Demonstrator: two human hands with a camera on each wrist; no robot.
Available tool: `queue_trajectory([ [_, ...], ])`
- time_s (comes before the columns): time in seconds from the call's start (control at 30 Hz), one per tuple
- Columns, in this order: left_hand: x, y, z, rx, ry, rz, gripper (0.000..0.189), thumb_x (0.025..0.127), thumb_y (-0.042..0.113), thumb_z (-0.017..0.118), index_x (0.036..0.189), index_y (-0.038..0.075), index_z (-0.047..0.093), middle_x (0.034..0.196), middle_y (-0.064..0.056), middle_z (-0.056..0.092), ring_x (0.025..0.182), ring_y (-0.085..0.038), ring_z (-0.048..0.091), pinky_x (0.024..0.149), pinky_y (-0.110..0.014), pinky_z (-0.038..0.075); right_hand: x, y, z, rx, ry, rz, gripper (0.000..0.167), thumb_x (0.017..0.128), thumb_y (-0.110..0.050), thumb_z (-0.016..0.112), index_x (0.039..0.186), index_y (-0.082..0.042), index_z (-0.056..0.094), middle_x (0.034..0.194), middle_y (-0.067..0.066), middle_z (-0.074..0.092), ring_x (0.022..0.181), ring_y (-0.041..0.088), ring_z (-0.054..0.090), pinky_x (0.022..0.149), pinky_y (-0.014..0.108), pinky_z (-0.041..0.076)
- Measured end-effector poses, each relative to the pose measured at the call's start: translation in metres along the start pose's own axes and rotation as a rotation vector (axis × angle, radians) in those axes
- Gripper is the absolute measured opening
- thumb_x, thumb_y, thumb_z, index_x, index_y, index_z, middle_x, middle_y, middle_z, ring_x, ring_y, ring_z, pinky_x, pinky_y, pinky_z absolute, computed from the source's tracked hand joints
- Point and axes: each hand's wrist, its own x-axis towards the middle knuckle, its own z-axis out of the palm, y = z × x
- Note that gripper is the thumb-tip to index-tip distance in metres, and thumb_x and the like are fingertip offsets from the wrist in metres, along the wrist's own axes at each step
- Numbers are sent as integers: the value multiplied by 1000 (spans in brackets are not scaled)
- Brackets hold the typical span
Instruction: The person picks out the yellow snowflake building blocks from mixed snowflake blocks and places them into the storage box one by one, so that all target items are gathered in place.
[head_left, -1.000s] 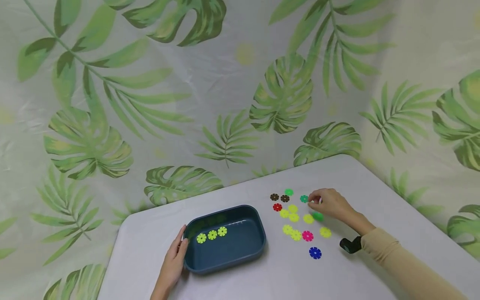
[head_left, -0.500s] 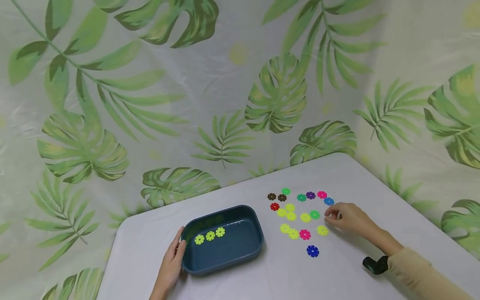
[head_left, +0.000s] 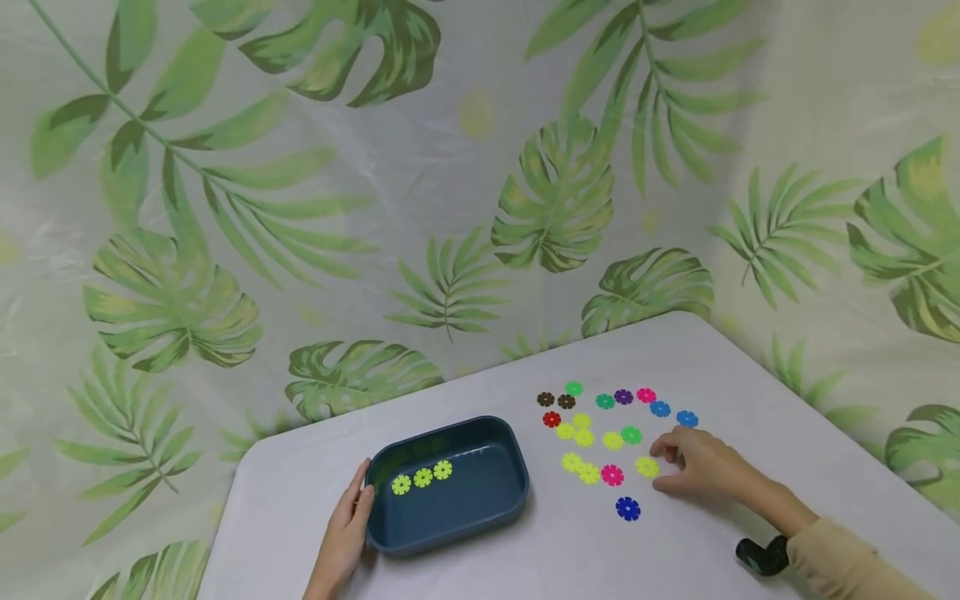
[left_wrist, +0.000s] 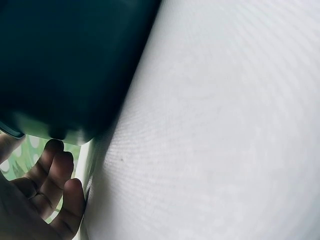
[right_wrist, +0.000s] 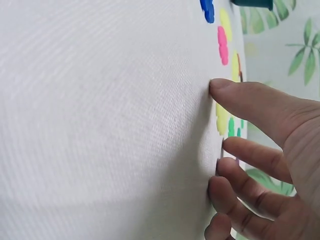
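Note:
My left hand [head_left: 343,527] grips the left end of a dark blue tray [head_left: 480,518], thumb at the rim; in the left wrist view its fingers [left_wrist: 61,167] bend against the tray's outer wall [left_wrist: 65,65]. Inside the tray lie three yellow notched plastic discs [head_left: 423,477] in a row. My right hand [head_left: 701,462] is low over the table, thumb and index finger apart beside a single yellow disc [head_left: 647,467]. The right wrist view shows this disc [right_wrist: 221,119] in the gap beyond the thumb [right_wrist: 240,95], with nothing held.
Several more discs lie loosely on the white table [head_left: 547,550]: brown [head_left: 545,399], red [head_left: 552,419], green [head_left: 632,435], purple [head_left: 623,397], pink [head_left: 612,475], light blue [head_left: 687,418] and dark blue [head_left: 628,508]. A leaf-patterned curtain [head_left: 450,192] hangs behind the table's far edge.
My right hand has moved back from the far green disc, rightward and then nearer, to beside the lone yellow disc; discs it covered now show. The left hand stays on the tray.

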Motion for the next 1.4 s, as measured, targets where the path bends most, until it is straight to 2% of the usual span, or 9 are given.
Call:
queue_trajectory([
  [0.27, -2, 2, 1, 11, 6, -20, 59, 110, 46, 39, 162, 22, 28, 158, -19, 37, 130, -34, 48, 106, -58, 35, 1, -5, 5, -17, 32, -22, 37, 74, -40, 90, 98, -17, 74, 81, -8, 53, 75, 11, 47, 63, 26, 41],
  [0.57, 0, 1, 0, 29, 15, -12, 58, 110, 45, 40, 161, 21, 30, 137, -17, 56, 109, -26, 55, 95, -48, 42, 2, -5, 6, -13, 71, -97, 31, 76, -36, 89, 95, -17, 74, 80, -10, 52, 73, 8, 46, 61, 25, 40],
  [0.7, 1, 0, 0, 27, 11, -8, 58, 110, 44, 40, 161, 20, 29, 137, -16, 55, 110, -25, 55, 94, -47, 42, 3, -5, 7, -14, 81, -97, 30, 76, -36, 89, 94, -17, 74, 79, -10, 52, 73, 8, 46, 61, 25, 40],
  [0.93, 0, -1, 0, 22, 21, 2, 57, 110, 43, 40, 161, 20, 30, 125, -14, 59, 103, -24, 54, 91, -44, 42, 5, -6, 8, -3, 85, -92, 30, 74, -35, 91, 91, -16, 74, 80, -10, 54, 73, 8, 48, 63, 25, 43],
  [1.07, 0, -2, 0, 21, 22, 8, 57, 110, 43, 40, 161, 20, 31, 129, -15, 59, 102, -23, 55, 92, -45, 42, 6, -8, 9, 4, 84, -95, 29, 73, -32, 91, 88, -15, 73, 79, -9, 54, 73, 8, 49, 63, 26, 44],
  [1.2, 0, -3, 0, 20, 20, 6, 57, 110, 44, 40, 161, 21, 30, 139, -16, 55, 106, -24, 56, 95, -47, 42, 7, -10, 9, -6, 86, -87, 29, 71, -29, 92, 86, -15, 72, 78, -9, 54, 72, 7, 48, 63, 25, 44],
  [1.4, 0, -1, 0, 15, 16, -5, 58, 109, 46, 40, 161, 22, 30, 145, -18, 51, 115, -27, 56, 99, -51, 41, 11, -10, 11, -15, 91, -77, 28, 71, -27, 90, 84, -13, 70, 76, -8, 53, 71, 7, 47, 63, 25, 44],
])
